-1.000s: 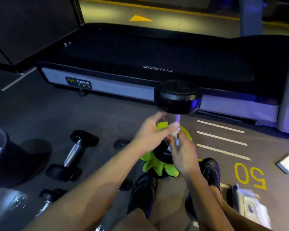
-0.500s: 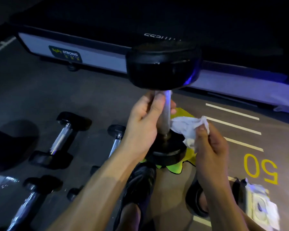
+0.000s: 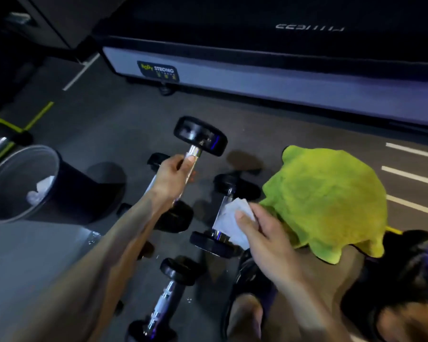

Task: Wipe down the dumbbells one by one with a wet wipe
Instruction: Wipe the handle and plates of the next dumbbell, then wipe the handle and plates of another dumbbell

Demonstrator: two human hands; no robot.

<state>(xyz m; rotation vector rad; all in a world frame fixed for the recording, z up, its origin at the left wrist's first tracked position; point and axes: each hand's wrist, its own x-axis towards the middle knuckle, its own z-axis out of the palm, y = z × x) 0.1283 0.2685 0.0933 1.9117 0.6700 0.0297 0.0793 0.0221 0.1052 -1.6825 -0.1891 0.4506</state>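
Gripping the chrome bar of a black-headed dumbbell (image 3: 200,139), the left hand (image 3: 174,176) had its fingers curled round the handle just below the upper head, and the weight tilted up and away from the person above the dark floor (image 3: 109,119). To the right of it, the right hand (image 3: 260,233) pinched a white wet wipe (image 3: 230,218) between thumb and fingers, apart from the held dumbbell and hanging over the bar of a second dumbbell (image 3: 220,218) that lay on the floor. A third dumbbell (image 3: 168,292) lay nearer the person, and another showed partly behind the left forearm.

Half a second earlier the held dumbbell had stood upright on a green cloth (image 3: 331,201) with the wipe close beside its bar; now it was off the cloth and over to the left, and the cloth lay bare. The view had swung left too, bringing in a dark bin (image 3: 67,193) with crumpled white wipes inside.

Beyond the weights ran a treadmill (image 3: 282,77), its grey side rail carrying a sticker reading "BODY STRONG"; the white lettering on the belt appeared upside down, probably "FITNESS".
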